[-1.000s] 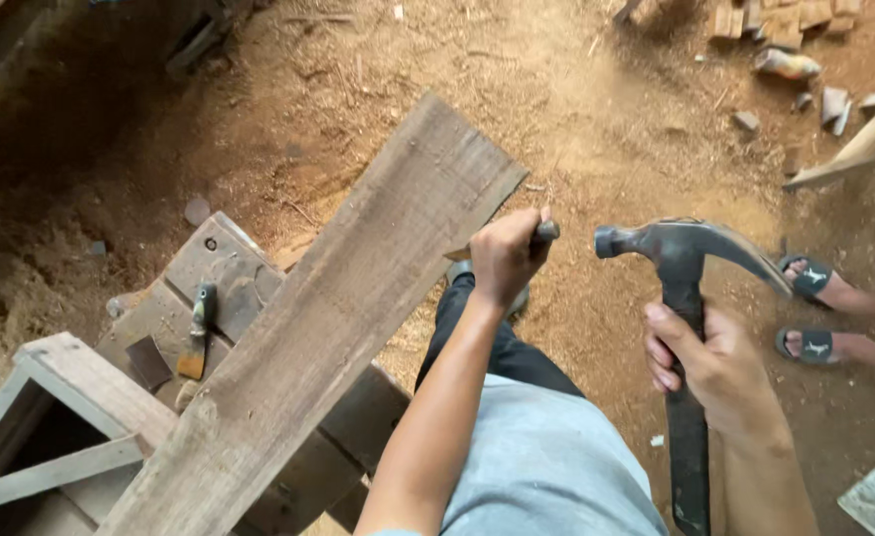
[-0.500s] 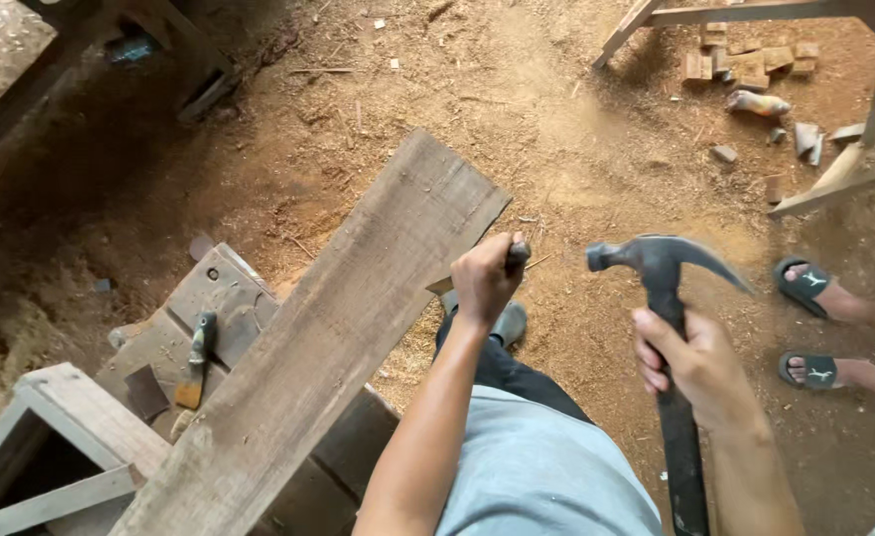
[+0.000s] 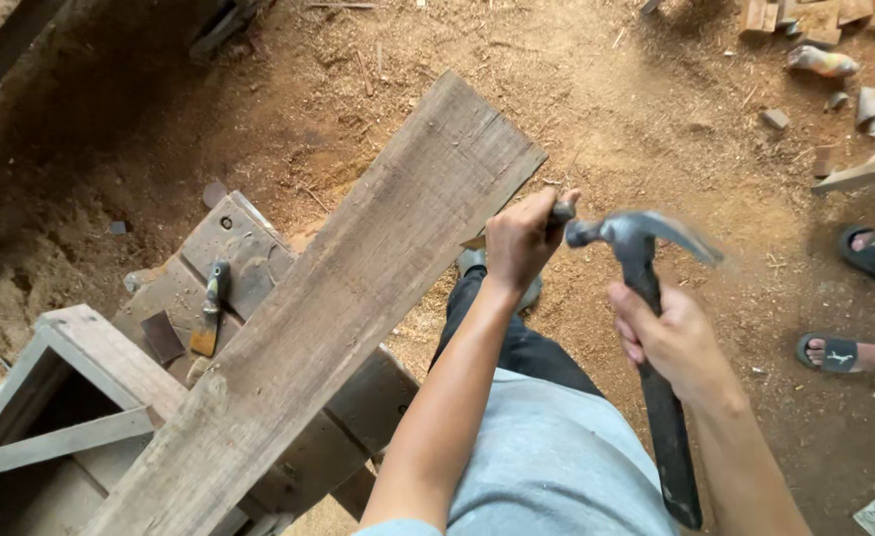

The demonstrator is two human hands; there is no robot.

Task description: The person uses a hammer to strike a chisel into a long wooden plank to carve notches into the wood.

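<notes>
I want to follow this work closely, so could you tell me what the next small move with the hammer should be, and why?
Probably a short, controlled tap: the hammer head sits almost against the dark tool that the left hand holds at the plank edge, with fingers close by.

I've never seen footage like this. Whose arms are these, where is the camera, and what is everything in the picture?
There is no machine here. The camera sits on a person's head and looks down, so the arms are their own. The left hand grips a small dark tool, perhaps a chisel, against the edge of a long wooden plank. The right hand holds a claw hammer, its head close beside that tool. The plank lies across a low wooden bench, where a small scraper rests. Another person's sandalled feet stand on the dirt floor.
</notes>
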